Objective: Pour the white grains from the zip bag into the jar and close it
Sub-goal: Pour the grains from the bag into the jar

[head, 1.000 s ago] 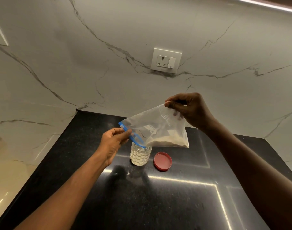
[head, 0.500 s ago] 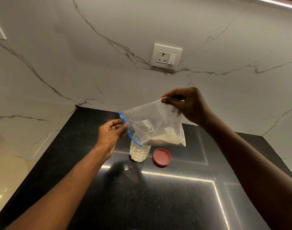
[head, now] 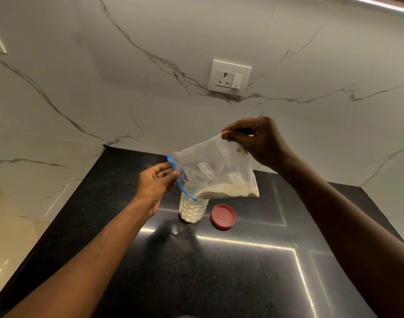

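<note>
Zip bag [head: 216,171] was held in the air over the far middle of the black desk [head: 219,271], tilted with its blue-zip mouth down and to the left. Right hand [head: 258,140] pinched the bag's upper corner between thumb and fingers, closed tight on the plastic. Left hand [head: 156,181] was half open, palm up, fingertips [head: 172,174] gripping the zip edge at the mouth. Lowest end of the mouth sat right at the rim of the jar [head: 193,208]; whether it touched the rim, I couldn't tell.

White grains [head: 228,191] lay heaped along the bag's bottom edge, piled toward the mouth. Bag was clear, with a printed logo and a handwritten label near the zip; the writing was too small to read reliably.

Jar stood upright on the desk under the bag, open, clear with a scale-pattern wall, already filled with white most of the way up. Red lid [head: 223,216] lay flat on the desk just right of the jar, not touching it.

Behind the desk: white marble wall [head: 104,76] with grey veins, with a socket and switch plate [head: 229,78] above the hands. Ceiling light reflections streaked the near desk surface.
</note>
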### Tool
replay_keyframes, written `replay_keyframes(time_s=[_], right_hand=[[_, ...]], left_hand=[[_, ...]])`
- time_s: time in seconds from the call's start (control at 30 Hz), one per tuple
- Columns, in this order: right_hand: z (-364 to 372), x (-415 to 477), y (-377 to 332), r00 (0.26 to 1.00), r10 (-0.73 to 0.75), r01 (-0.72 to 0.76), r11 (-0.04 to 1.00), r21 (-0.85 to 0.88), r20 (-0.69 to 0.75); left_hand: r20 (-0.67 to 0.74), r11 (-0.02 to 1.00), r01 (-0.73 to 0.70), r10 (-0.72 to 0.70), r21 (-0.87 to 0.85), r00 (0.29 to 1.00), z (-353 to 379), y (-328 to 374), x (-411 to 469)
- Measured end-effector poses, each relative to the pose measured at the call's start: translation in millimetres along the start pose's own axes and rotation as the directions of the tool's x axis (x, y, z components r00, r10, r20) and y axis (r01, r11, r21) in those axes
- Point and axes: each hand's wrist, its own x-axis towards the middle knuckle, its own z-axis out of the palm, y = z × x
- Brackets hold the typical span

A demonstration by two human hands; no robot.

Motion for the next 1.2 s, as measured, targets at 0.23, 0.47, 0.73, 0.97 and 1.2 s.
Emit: replay_keyframes(time_s=[0.23,0.47,0.73,0.97,1.2], right_hand=[[-1,2,-2,1.000,0.009,-0.008,1.000,-0.019,0.018],[-4,4,-2,1.000,0.012,-0.011,0.999,-0.051,0.017],[-2,6,-1,1.000,-0.010,0.011,0.999,-0.047,0.025],[-3,7,2,0.999,-0.023,0.025,0.998,-0.061,0.045],[3,11,4,0.998,-0.030,0.034,0.996,-0.077,0.047]], left_hand=[[0.006,1.000,0.005,-0.005,-0.010,1.000,2,-1,1],[0.013,1.000,0.001,-0.001,-0.018,1.000,3,-3,1],[0.006,0.999,0.001,0.000,-0.038,1.000,5,-3,1],[0.003,0.999,0.008,-0.008,-0.053,1.000,5,-3,1],[-0.015,0.997,0.020,-0.021,-0.077,1.000,4,-3,1]])
